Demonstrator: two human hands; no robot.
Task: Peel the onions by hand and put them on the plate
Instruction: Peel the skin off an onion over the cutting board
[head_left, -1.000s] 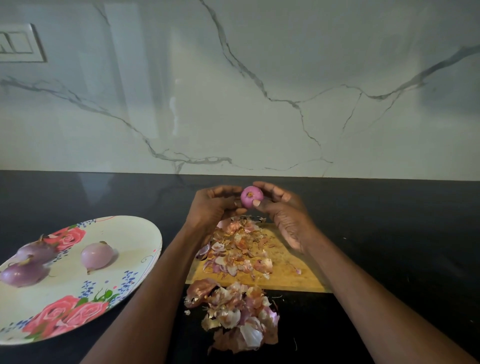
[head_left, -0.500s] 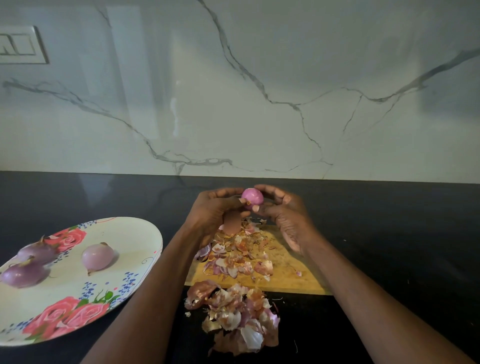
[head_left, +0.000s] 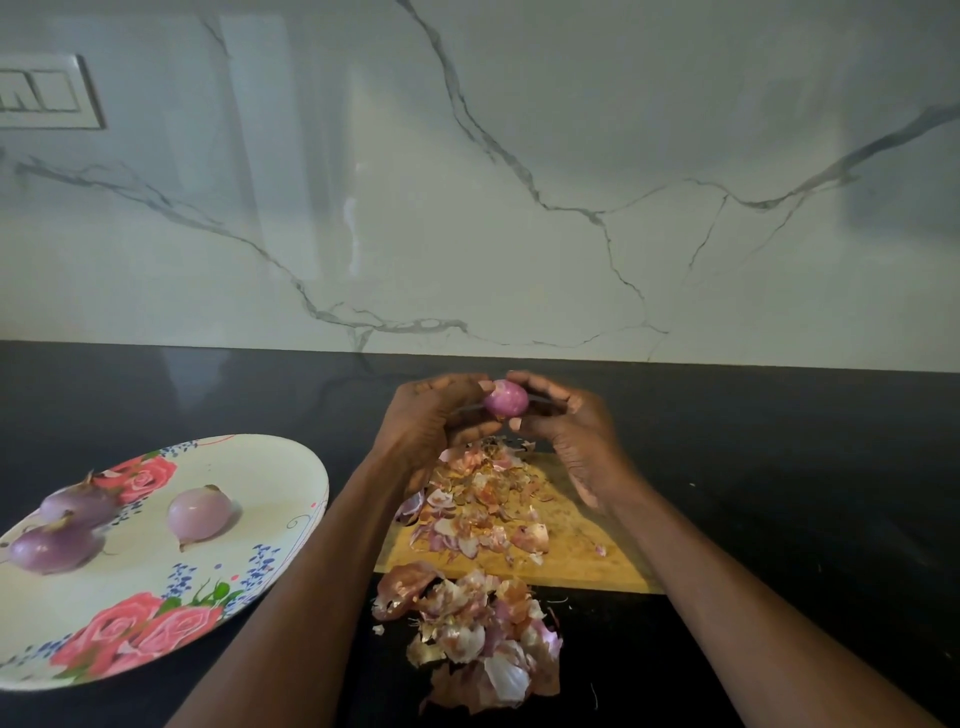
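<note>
We see both hands pinching the small onion (head_left: 505, 398) at frame centre, above the cutting board (head_left: 571, 561): left hand (head_left: 431, 415) and right hand (head_left: 576, 431) curled round it. The skin flake seen a moment ago is gone, so the onion looks nearly bare. The plate (head_left: 280, 467) at lower left holds three peeled onions.

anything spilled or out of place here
Yes: a heap of onion skins lies on the black counter, off the near edge of the cutting board, where more skins sit. The plate with three onions looks tidy, and both hands hold the onion normally.
</note>
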